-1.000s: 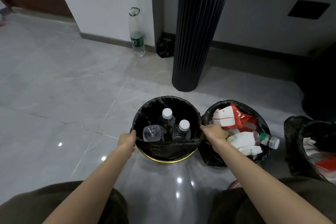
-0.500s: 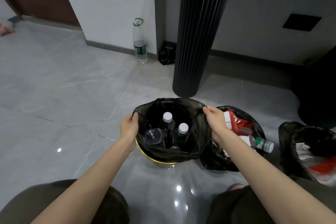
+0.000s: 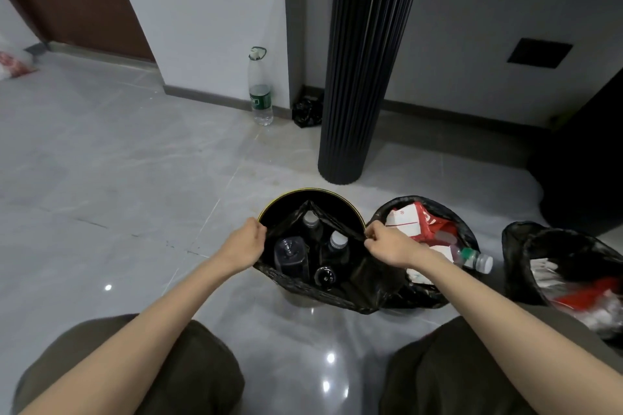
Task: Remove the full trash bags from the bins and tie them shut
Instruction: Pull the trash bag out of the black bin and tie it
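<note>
The black trash bag (image 3: 323,283) is gripped at its mouth by both hands: the left hand (image 3: 244,242) is clenched on the left edge, the right hand (image 3: 387,244) on the right edge. The bag sits partly inside the gold-rimmed bin (image 3: 293,200), its near side pulled over the rim toward the person. A straight upward lift is advised, with both edges kept level so the bottles (image 3: 312,224) are not tipped out. The film is thin, glossy and creased; the bottles are clear, rigid and white-capped. Two further lined bins (image 3: 421,212) stand to the right on the polished tile floor (image 3: 118,178).
</note>
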### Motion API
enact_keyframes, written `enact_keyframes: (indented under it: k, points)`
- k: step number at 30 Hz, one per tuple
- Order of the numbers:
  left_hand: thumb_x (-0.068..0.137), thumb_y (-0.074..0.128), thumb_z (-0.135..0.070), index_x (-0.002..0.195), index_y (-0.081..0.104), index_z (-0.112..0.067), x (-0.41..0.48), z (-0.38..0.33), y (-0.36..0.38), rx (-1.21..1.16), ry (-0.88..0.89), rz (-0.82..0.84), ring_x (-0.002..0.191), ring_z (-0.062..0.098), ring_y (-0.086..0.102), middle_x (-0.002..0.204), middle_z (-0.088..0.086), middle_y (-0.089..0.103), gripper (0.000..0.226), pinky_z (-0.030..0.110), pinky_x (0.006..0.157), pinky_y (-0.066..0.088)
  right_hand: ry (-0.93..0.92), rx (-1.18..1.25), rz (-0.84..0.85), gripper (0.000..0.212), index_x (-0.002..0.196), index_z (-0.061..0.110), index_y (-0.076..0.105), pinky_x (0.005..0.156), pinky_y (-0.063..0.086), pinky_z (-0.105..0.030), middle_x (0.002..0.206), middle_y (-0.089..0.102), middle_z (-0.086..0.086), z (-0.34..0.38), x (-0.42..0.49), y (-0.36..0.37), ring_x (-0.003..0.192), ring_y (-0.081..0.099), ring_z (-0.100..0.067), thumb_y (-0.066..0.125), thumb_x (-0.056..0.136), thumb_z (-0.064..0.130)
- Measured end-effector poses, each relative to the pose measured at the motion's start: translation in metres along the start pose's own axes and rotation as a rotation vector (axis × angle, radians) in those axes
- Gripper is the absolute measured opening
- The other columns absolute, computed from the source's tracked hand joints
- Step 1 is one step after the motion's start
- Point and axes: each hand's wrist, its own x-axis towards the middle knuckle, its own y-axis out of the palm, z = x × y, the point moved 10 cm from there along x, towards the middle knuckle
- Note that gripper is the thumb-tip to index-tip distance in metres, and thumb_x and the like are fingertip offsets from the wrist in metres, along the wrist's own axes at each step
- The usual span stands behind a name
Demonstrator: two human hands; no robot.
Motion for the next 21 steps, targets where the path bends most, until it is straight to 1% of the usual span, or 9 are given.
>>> enact_keyframes:
  k: [2, 4, 7, 10, 14, 15, 18, 19, 21]
  points:
    - [0.093, 0.048, -0.042, 0.129, 0.041, -0.005, 0.000, -0.002, 0.010, 0.145, 0.050, 0.087, 0.113, 0.032, 0.055, 0.117, 0.016, 0.060, 0.051, 0.032, 0.089, 0.042, -0.014, -0.174, 0.023, 0.051, 0.139, 0.017, 0.035, 0.095, 0.041, -0.036, 0.131, 0.055, -0.012, 0.005, -0.004, 0.007, 0.122, 0.051, -0.030, 0.043, 0.093, 0.037]
    - [0.087, 0.057, -0.048, 0.135, 0.038, -0.011, 0.002, 0.002, 0.016, 0.383, 0.100, 0.131, 0.114, 0.031, 0.055, 0.120, 0.012, 0.060, 0.064, 0.036, 0.091, 0.047, -0.043, -0.347, -0.036, 0.057, 0.141, 0.024, 0.037, 0.093, 0.044, -0.037, 0.130, 0.057, -0.008, 0.011, -0.004, 0.007, 0.121, 0.053, -0.029, 0.050, 0.090, 0.046]
    - [0.093, 0.051, -0.030, 0.119, 0.056, -0.017, 0.009, 0.003, 0.010, 0.625, 0.163, 0.092, 0.109, 0.031, 0.058, 0.115, 0.011, 0.064, 0.029, 0.037, 0.085, 0.050, -0.074, -0.449, -0.117, 0.030, 0.117, 0.022, 0.061, 0.079, 0.047, -0.033, 0.114, 0.065, -0.008, 0.017, -0.002, 0.005, 0.109, 0.060, -0.030, 0.054, 0.090, 0.034]
    - [0.096, 0.043, -0.023, 0.105, 0.063, -0.016, 0.016, -0.004, -0.003, 0.590, 0.176, 0.005, 0.104, 0.032, 0.059, 0.107, 0.011, 0.064, 0.023, 0.034, 0.077, 0.047, -0.075, -0.380, -0.184, 0.022, 0.102, 0.015, 0.066, 0.074, 0.044, -0.033, 0.109, 0.065, -0.010, 0.021, 0.002, 0.000, 0.107, 0.059, -0.031, 0.050, 0.092, 0.025]
    - [0.096, 0.043, -0.025, 0.102, 0.060, -0.012, 0.024, -0.018, -0.009, 0.489, 0.201, -0.019, 0.104, 0.034, 0.054, 0.108, 0.014, 0.052, 0.023, 0.039, 0.084, 0.047, -0.235, -0.261, -0.203, 0.030, 0.113, 0.005, 0.059, 0.102, 0.039, -0.038, 0.134, 0.047, -0.010, 0.044, 0.014, 0.002, 0.127, 0.038, -0.029, 0.046, 0.092, 0.020]
    - [0.096, 0.044, -0.025, 0.101, 0.060, -0.011, 0.026, -0.020, -0.005, 0.466, 0.209, 0.011, 0.103, 0.034, 0.055, 0.107, 0.014, 0.052, 0.022, 0.040, 0.086, 0.047, -0.259, -0.201, -0.159, 0.027, 0.110, 0.004, 0.057, 0.100, 0.038, -0.036, 0.132, 0.049, -0.012, 0.050, 0.016, 0.009, 0.126, 0.042, -0.029, 0.045, 0.092, 0.019]
    - [0.094, 0.049, -0.023, 0.091, 0.061, -0.010, 0.025, -0.026, 0.016, 0.389, 0.225, 0.153, 0.083, 0.030, 0.057, 0.093, 0.014, 0.063, 0.018, 0.033, 0.079, 0.045, -0.243, 0.005, 0.004, 0.009, 0.093, 0.011, 0.043, 0.075, 0.038, -0.032, 0.101, 0.060, -0.017, 0.058, 0.017, 0.034, 0.097, 0.057, -0.029, 0.046, 0.095, 0.019]
    - [0.094, 0.050, -0.022, 0.085, 0.060, -0.012, 0.024, -0.027, 0.024, 0.359, 0.227, 0.210, 0.075, 0.025, 0.054, 0.083, 0.010, 0.062, 0.016, 0.030, 0.075, 0.043, -0.238, 0.069, 0.050, 0.010, 0.093, 0.013, 0.041, 0.074, 0.039, -0.034, 0.095, 0.059, -0.014, 0.061, 0.016, 0.043, 0.090, 0.056, -0.027, 0.048, 0.095, 0.019]
    - [0.092, 0.054, -0.021, 0.068, 0.051, -0.016, 0.023, -0.026, 0.036, 0.316, 0.229, 0.284, 0.068, 0.017, 0.047, 0.066, 0.000, 0.050, 0.025, 0.027, 0.068, 0.038, -0.227, 0.198, 0.145, 0.022, 0.103, 0.014, 0.042, 0.080, 0.045, -0.033, 0.100, 0.064, -0.009, 0.065, 0.012, 0.060, 0.092, 0.060, -0.024, 0.056, 0.092, 0.026]
